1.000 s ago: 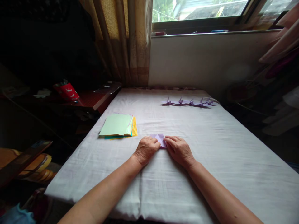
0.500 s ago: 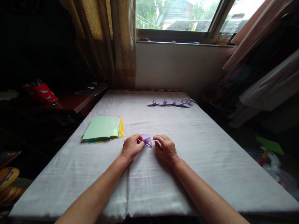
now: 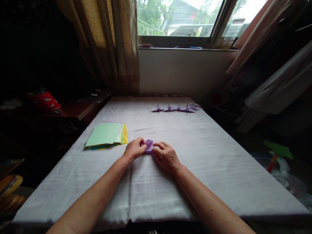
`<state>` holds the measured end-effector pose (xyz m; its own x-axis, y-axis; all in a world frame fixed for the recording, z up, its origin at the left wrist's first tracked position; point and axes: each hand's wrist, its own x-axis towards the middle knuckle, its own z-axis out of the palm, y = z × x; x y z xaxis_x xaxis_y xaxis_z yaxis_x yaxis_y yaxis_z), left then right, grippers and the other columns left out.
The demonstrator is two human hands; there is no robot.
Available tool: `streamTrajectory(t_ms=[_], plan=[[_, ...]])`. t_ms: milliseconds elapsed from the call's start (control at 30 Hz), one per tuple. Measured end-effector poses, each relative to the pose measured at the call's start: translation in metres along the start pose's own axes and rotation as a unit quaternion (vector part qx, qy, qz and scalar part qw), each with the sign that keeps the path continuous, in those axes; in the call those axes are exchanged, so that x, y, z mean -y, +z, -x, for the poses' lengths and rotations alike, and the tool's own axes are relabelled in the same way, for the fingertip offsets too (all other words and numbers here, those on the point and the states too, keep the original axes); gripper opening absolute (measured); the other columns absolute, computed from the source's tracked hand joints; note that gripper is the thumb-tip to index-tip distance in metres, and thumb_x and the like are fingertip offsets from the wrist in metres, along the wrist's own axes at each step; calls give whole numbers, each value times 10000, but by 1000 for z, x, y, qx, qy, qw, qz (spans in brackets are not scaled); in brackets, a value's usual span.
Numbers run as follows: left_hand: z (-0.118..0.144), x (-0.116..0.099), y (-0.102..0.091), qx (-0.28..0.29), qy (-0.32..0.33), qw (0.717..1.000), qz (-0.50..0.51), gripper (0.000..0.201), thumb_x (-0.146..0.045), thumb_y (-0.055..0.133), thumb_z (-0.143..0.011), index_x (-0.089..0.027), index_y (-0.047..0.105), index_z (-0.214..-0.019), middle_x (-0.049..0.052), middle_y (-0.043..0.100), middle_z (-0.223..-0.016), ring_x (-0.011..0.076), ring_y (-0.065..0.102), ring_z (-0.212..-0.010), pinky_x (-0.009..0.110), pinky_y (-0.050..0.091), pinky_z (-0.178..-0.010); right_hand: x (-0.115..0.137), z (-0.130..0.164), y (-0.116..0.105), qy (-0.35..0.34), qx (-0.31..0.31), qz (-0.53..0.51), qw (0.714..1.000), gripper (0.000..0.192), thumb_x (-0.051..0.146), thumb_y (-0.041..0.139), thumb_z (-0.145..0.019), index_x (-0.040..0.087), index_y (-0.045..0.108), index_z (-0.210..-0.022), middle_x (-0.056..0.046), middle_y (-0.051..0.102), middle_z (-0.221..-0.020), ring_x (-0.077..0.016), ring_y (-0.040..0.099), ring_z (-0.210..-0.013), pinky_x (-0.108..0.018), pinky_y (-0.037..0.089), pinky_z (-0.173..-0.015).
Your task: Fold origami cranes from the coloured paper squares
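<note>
right now both hands are pinching one small purple paper piece [image 3: 149, 146] on the white tablecloth [image 3: 195, 156], near the middle of the table and a little toward the person. the left hand [image 3: 133, 149] is closing its thumb and fingertips on the piece's edge at 9 o'clock, while the right hand [image 3: 166, 156] is pressing its fingertips onto the edge at 3 o'clock, so neither hand is free. the piece is looking compact and layered, already folded down well below a full sheet, but it is showing no wings, neck or tail yet; i am judging it to be partway through its folds, with the shaping left to do.

at about 10 o'clock from the hands, a stack of coloured sheets [image 3: 106, 135] is lying flat, green on top with yellow and blue edges peeking out, apparently unfolded and well apart from the grip. at about 1 o'clock, far across the cloth toward the window [image 3: 180, 19], a row of finished purple cranes [image 3: 176, 108] is standing side by side, roughly five, though the far ones are overlapping too closely to count surely. several, then, are looking done, one is in hand, and plenty of paper is waiting.
</note>
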<state>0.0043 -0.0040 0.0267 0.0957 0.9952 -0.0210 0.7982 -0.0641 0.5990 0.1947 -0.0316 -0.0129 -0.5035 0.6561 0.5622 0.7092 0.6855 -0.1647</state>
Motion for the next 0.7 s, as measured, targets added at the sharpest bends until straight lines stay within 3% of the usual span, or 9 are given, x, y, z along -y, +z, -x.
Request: streamTrajectory(t_ms=[267,500,700], plan=[[-2,6,0,-24,46,999,4,73,-250,557,-807,-226,621,-783,-32,635,-693,146,589,-666,231,404,-621,5,-2,-3,-13,51,6,999,170,187,528,-906,209,687,-961,-60,724,-1064,-181,634,-970,-326,442,-875],[-10,20,1,-26,28,998,40,142,-288,515,-834,-222,618,-905,-20,677,-729,155,619,-663,239,425,-613,1,-12,-16,-55,87,-21,994,151,254,536,-909,205,677,-926,-47,732,-913,-165,642,-877,-299,396,-826],[-18,30,1,-5,7,997,82,212,-321,523,-814,-206,613,-967,-18,689,-689,158,622,-592,238,429,-563,-8,-33,-16,1,128,-57,990,304,285,479,-963,195,672,-745,-16,705,-679,-126,639,-660,-258,387,-725]])
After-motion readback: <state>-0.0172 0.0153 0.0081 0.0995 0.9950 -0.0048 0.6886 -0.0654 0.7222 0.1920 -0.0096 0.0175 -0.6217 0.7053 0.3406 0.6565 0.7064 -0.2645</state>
